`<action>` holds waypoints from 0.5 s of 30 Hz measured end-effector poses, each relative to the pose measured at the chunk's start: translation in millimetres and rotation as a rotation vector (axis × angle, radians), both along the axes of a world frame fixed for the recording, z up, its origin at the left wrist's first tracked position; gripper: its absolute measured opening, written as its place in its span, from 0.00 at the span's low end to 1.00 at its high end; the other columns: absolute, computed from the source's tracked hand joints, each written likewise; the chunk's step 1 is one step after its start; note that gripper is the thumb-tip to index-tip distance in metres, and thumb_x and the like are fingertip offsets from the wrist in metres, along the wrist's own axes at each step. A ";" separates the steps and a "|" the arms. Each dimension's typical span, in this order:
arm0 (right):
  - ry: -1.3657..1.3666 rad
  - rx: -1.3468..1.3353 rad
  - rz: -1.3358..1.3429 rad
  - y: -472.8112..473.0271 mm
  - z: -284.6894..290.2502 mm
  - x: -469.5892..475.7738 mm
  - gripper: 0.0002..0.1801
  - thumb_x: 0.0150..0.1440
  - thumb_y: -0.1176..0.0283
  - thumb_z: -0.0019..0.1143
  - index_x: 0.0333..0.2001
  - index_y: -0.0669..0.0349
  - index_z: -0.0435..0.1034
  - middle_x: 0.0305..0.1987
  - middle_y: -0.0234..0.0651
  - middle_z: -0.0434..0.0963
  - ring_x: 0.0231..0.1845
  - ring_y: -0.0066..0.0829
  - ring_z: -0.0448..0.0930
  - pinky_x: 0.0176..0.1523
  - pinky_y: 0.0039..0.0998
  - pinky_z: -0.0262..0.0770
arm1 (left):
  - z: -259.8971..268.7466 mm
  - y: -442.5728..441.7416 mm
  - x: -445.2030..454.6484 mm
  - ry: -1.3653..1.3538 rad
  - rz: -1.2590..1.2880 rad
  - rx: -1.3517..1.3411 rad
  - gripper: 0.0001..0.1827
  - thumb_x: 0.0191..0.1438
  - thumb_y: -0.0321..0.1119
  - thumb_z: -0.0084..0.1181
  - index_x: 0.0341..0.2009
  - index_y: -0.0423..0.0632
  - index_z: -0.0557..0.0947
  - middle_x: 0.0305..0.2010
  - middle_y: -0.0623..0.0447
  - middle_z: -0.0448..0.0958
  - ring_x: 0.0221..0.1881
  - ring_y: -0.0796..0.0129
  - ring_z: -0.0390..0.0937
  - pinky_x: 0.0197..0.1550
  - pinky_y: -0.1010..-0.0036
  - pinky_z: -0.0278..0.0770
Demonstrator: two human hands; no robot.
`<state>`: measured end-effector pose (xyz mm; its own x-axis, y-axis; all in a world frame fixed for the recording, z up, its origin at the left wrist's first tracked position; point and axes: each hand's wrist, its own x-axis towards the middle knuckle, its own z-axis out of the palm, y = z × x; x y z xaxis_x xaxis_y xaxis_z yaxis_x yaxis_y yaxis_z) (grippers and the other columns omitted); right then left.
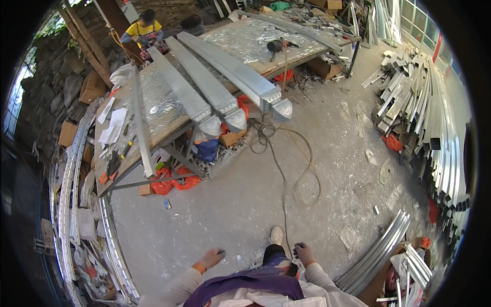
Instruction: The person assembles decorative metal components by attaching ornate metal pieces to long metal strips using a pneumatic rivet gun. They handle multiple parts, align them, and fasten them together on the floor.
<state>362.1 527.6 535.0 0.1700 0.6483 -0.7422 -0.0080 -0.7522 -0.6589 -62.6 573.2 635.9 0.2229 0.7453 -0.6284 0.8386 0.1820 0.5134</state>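
Observation:
My left hand point(212, 258) hangs low over the concrete floor, in a thin glove with dark fingertips. Its fingers are curled together and nothing shows in them. My right hand point(303, 253), also gloved, is curled in a loose fist beside my knee; no object is visible in it. Neither hand touches anything that I can make out. One pale shoe point(276, 235) steps forward beside a dark cable point(284, 199) on the floor. Further ahead, long metal profiles point(230, 73) with ornate capped ends lie across a wooden worktable point(149, 96) and overhang its near edge.
A power tool point(277, 46) lies on the table. Behind it, a person in a yellow top point(144, 32) looks down. Stacked metal tubes point(414, 96) line the right side, and more tubes point(378, 249) lie low right. Perforated rails point(71, 184) run along the left. A looped hose point(312, 169) crosses the floor.

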 end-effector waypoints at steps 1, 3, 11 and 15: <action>0.049 0.019 0.011 20.5 17.3 9.6 0.13 0.58 0.69 0.48 0.44 0.63 0.72 0.33 0.37 0.79 0.28 0.26 0.79 0.30 0.27 0.75 | 23.7 42.5 37.9 0.003 -0.029 0.040 0.23 0.56 0.52 0.47 0.45 0.47 0.80 0.44 0.40 0.78 0.46 0.48 0.76 0.47 0.60 0.73; 0.069 -0.005 0.033 42.0 27.6 27.3 0.13 0.58 0.68 0.50 0.45 0.62 0.72 0.33 0.37 0.79 0.28 0.26 0.79 0.29 0.26 0.75 | 60.8 122.0 99.1 -0.119 -0.021 0.160 0.22 0.58 0.50 0.48 0.46 0.48 0.80 0.44 0.40 0.78 0.46 0.50 0.77 0.47 0.62 0.73; -0.074 -0.168 -0.472 -4.8 -26.0 118.6 0.12 0.57 0.69 0.49 0.44 0.61 0.70 0.25 0.37 0.76 0.21 0.30 0.77 0.20 0.29 0.72 | 177.1 352.9 281.1 -0.645 -0.268 0.302 0.22 0.59 0.48 0.49 0.49 0.46 0.78 0.45 0.45 0.79 0.47 0.58 0.77 0.50 0.68 0.72; -0.129 -0.284 -0.716 -53.0 -8.2 126.5 0.08 0.55 0.70 0.50 0.36 0.63 0.72 0.23 0.35 0.76 0.16 0.25 0.74 0.17 0.27 0.69 | 197.0 469.5 375.4 -0.633 -0.493 0.368 0.23 0.57 0.49 0.50 0.50 0.46 0.77 0.38 0.45 0.79 0.40 0.60 0.77 0.44 0.68 0.74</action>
<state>488.5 474.5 526.8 0.5717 0.1367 -0.8090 -0.4913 -0.7327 -0.4710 312.8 1042.7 832.9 0.7976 0.6030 -0.0170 0.3163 -0.3940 0.8630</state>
